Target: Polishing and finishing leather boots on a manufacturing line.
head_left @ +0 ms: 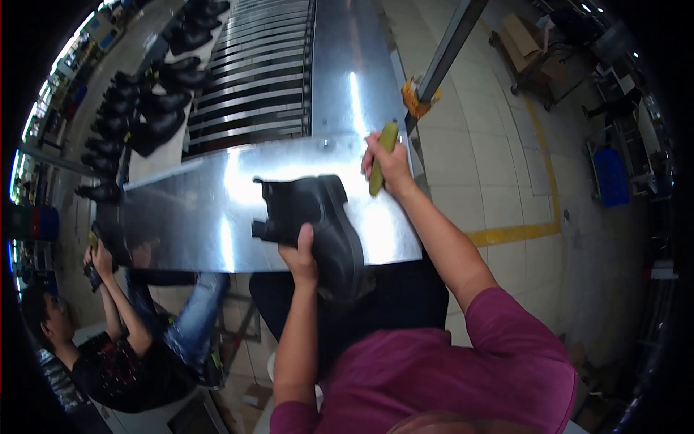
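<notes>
A black ankle boot [334, 224] lies tilted over the near edge of the shiny metal table [181, 210]. My left hand [300, 259] is closed round its shaft side, the thumb lying on the leather. The boot's toe points towards me, and its opening with pull tabs faces left. To the right, above the metal surface, my right hand [392, 168] is closed round a long yellow-green bar [388, 137], held apart from the boot. What the bar is made of I cannot tell.
A roller conveyor [249, 79] runs away beyond the table. Several black boots [155, 123] stand along its left side. At the left, a seated co-worker [116, 354] handles a dark item. A metal post [444, 58] with an orange-yellow wrapping [419, 98] rises at the right.
</notes>
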A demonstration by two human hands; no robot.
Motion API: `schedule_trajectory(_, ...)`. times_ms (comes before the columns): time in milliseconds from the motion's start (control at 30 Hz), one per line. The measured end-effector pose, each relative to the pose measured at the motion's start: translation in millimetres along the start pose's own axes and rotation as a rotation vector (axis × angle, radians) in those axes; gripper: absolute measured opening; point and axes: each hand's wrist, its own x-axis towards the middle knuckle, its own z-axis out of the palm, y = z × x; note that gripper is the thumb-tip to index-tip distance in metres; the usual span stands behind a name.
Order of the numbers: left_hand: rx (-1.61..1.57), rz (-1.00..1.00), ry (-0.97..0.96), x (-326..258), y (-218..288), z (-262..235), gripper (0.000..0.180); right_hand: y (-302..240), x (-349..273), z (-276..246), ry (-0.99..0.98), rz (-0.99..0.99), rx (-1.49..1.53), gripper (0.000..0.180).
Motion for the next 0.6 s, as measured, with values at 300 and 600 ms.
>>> schedule_trajectory(300,-0.028,0.018,0.002,2,-1,5,0.033,-16,-2,35,0.076,-0.002,0.039,0.029)
schedule_trajectory(600,-0.026,0.027,0.003,0,-2,5,0.032,-38,5,112,-0.01,-0.083,0.336,0.022)
